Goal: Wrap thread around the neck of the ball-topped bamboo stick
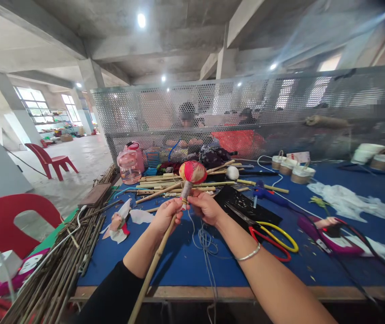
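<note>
Cloth-headed stick [160, 249] is relying on two hands and one neck binding

The stick is slanting above the worktable [229, 272], its red-and-yellow cloth head [195, 172] pointing toward the rear edge and its bare lower end reaching past the front edge. The left hand [168, 217] is holding the shaft in curled fingers, just below the wrapped neck [186, 191]. The right hand [204, 207] is pinching narrowly at the yellowish binding [184, 200] on that neck; whether its fingertips are also gripping the grey string [208, 238], I cannot tell.

Slackness is looking like the main danger: a weak pinch could leave the binding loosening and the head twisting. The string is lying in loops below the hands and drooping over the front edge, so a tug could be knotting it. The silver bracelet [249, 253] is sitting near one strand and the scissors [255, 223], risking a snag.

Bamboo sticks [160, 184] are crowding the rear half, where a swinging head could be catching. Right of centre, a blue corded tool [269, 193] is resting beside black cloth [265, 210]; if it is a heated glue gun, careless contact could be scorching something.
</note>
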